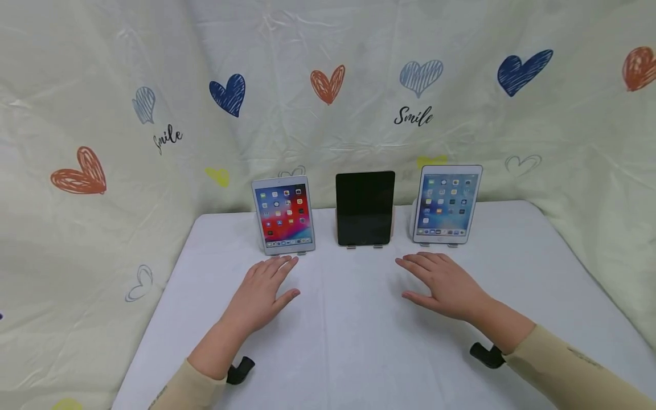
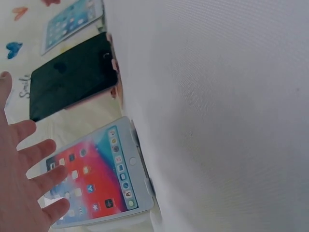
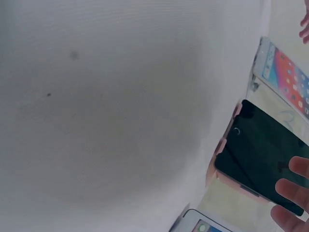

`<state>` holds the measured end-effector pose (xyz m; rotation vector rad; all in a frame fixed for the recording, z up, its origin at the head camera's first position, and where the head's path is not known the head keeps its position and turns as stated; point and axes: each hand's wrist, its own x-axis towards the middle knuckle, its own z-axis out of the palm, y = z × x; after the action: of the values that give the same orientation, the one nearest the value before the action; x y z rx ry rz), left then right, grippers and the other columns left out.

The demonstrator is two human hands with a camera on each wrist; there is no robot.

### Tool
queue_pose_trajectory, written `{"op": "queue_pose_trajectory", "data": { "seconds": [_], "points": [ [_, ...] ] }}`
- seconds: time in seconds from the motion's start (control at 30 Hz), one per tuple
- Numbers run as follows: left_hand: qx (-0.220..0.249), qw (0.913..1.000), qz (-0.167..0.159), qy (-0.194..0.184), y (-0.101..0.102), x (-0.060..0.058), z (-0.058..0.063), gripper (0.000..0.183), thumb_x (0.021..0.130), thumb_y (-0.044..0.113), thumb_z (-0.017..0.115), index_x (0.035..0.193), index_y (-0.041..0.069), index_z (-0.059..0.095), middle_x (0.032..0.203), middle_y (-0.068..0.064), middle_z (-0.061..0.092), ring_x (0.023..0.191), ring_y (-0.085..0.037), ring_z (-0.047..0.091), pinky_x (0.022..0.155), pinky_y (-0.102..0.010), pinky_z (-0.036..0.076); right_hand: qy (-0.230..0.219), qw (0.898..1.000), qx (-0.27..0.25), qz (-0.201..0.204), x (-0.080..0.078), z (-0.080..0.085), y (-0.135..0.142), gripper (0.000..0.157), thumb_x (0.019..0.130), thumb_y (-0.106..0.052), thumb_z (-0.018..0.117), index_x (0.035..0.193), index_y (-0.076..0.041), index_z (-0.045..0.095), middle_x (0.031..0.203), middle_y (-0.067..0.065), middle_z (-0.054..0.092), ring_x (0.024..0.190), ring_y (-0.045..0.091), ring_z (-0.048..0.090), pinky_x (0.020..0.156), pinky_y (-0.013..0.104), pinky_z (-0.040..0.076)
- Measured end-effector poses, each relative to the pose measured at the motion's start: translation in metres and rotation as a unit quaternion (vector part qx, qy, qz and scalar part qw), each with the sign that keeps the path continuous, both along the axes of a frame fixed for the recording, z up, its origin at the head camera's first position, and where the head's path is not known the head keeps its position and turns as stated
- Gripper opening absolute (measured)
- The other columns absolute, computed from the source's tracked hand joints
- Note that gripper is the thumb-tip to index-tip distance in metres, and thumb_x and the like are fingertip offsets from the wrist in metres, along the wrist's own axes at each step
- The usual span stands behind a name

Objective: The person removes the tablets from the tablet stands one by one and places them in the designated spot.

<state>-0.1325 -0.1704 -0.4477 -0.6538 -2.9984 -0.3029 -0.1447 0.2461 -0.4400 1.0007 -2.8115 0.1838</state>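
Observation:
Three tablets stand propped on small stands along the far side of the table. The left tablet [image 1: 284, 213] is white-framed with a lit red and blue home screen. In the middle is a black tablet [image 1: 365, 208] whose screen is dark. The right tablet [image 1: 447, 204] is white-framed, its blue home screen lit. My left hand [image 1: 263, 293] is in front of the left tablet, fingers extended and thumb apart, holding nothing. Nearest the right tablet, my right hand [image 1: 443, 285] has its fingers stretched out, also holding nothing. The middle tablet's pink stand [image 3: 221, 146] shows in the right wrist view.
A white cloth covers the table [image 1: 353, 330]. Behind the tablets hangs a pale curtain [image 1: 287, 131] printed with hearts and the word Smile. Black wrist-worn pieces jut out beneath both beige sleeves [image 1: 574, 364].

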Motion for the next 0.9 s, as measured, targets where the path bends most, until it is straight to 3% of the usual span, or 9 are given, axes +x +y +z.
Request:
{"op": "queue_pose_trajectory", "data": {
  "seconds": [0.67, 0.9],
  "points": [
    [0.032, 0.9989, 0.030, 0.018, -0.013, -0.009, 0.002, 0.072, 0.094, 0.047, 0.062, 0.155, 0.019, 0.035, 0.152, -0.008, 0.043, 0.139, -0.030, 0.037, 0.111, -0.056, 0.030, -0.039, 0.999, -0.020, -0.006, -0.013, 0.004, -0.036, 0.072, 0.091, -0.059, 0.061, 0.149, -0.019, 0.046, 0.139, 0.004, 0.056, 0.127, 0.026, 0.051, 0.104, 0.051, 0.041],
    [0.040, 0.9981, 0.042, 0.021, -0.013, -0.011, 0.001, 0.074, 0.095, 0.053, 0.057, 0.156, 0.020, 0.031, 0.152, -0.010, 0.042, 0.140, -0.031, 0.036, 0.112, -0.057, 0.029, -0.051, 0.998, -0.022, -0.014, -0.016, 0.004, -0.044, 0.073, 0.091, -0.061, 0.059, 0.150, -0.019, 0.044, 0.141, 0.005, 0.055, 0.129, 0.026, 0.050, 0.106, 0.053, 0.039]
  ]
}}
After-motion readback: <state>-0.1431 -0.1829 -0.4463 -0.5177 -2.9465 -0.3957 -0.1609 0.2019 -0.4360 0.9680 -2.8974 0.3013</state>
